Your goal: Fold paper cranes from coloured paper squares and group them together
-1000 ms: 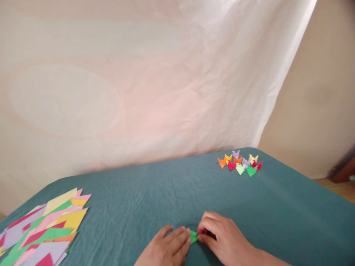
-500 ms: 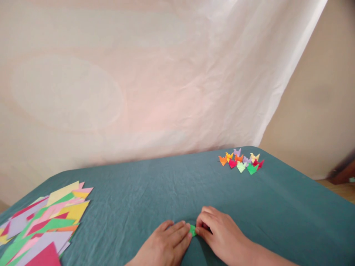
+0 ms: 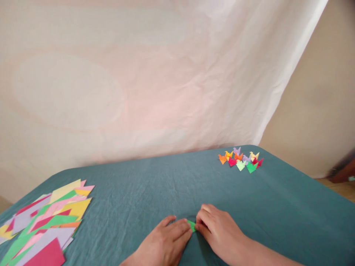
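Note:
A small green folded paper piece (image 3: 192,225) lies on the teal tablecloth (image 3: 144,192) near the front edge, mostly hidden between my hands. My left hand (image 3: 163,244) lies flat beside it, fingers together, fingertips pressing its left side. My right hand (image 3: 217,231) is curled, fingertips pinching the paper's right side.
A loose pile of coloured paper sheets (image 3: 41,221) covers the table's front left corner. A cluster of several small folded paper figures (image 3: 240,160) sits at the far right. A white cloth backdrop (image 3: 138,81) hangs behind the table. The table's right edge drops to a wooden floor (image 3: 340,188).
Both hands shifted slightly up in the view and stay on the green paper. The view tilted a little, so the paper pile shows more.

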Demonstrator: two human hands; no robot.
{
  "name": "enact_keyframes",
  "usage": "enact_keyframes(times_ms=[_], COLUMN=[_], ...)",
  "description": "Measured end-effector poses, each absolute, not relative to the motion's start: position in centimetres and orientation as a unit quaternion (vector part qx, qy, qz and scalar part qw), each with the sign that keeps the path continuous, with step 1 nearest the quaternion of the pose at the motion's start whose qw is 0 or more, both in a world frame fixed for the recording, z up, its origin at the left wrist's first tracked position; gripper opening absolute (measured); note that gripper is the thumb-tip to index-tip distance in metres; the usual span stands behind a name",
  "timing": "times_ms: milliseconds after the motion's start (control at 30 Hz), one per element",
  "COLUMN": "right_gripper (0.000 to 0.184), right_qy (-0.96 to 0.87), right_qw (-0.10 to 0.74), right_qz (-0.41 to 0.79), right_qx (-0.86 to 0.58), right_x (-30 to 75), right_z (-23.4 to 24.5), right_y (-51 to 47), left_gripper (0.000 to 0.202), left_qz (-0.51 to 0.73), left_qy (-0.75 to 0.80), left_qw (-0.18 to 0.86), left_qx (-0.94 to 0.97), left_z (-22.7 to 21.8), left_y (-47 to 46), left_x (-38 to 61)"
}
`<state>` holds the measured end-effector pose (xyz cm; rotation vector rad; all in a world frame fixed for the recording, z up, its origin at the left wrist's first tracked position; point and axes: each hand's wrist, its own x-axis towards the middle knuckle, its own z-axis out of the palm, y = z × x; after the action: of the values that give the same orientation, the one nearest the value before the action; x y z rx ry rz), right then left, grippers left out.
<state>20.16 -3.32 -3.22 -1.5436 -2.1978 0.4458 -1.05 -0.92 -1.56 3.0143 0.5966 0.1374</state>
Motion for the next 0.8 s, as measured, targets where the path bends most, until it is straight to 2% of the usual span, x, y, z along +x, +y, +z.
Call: enact_keyframes(times_ms=[133,300,433,633,733,800], right_gripper=[0.011,0.013,0.021,0.019,0.019,0.019], right_qy=[-0.785,-0.806,-0.875,-0.907,-0.906,-0.903], right_qw=[0.217,0.247,0.210,0.122,0.122,0.139], right_qz=[0.151,0.136,0.050,-0.137,-0.156,-0.115], right_qx=[-0.560,-0.520,-0.434,-0.380,-0.375,-0.391], right_x=[20.1,20.7,21.3,20.7,20.5,20.6], right_z=[-3.4,-3.8,-3.9,-4.2,-4.5,-4.3], right_y=[-3.3,-3.5,-3.9,-4.8,-5.2,-5.1], left_gripper=[0.042,0.031,0.030,0.031,0.030,0.028], left_qz=[0.057,0.075,0.093,0.083,0.084,0.097], left_qy=[0.190,0.190,0.182,0.191,0.205,0.220], left_qw=[0.019,-0.062,-0.096,-0.082,-0.061,-0.035], left_qx=[0.980,0.977,0.974,0.975,0.973,0.970], left_z=[-2.1,-2.5,-2.6,-2.2,-2.4,-2.6], left_y=[-0.7,-0.9,-1.1,-1.6,-1.6,-1.5], left_x=[-1.0,-0.9,-0.9,-0.9,-0.9,-0.9])
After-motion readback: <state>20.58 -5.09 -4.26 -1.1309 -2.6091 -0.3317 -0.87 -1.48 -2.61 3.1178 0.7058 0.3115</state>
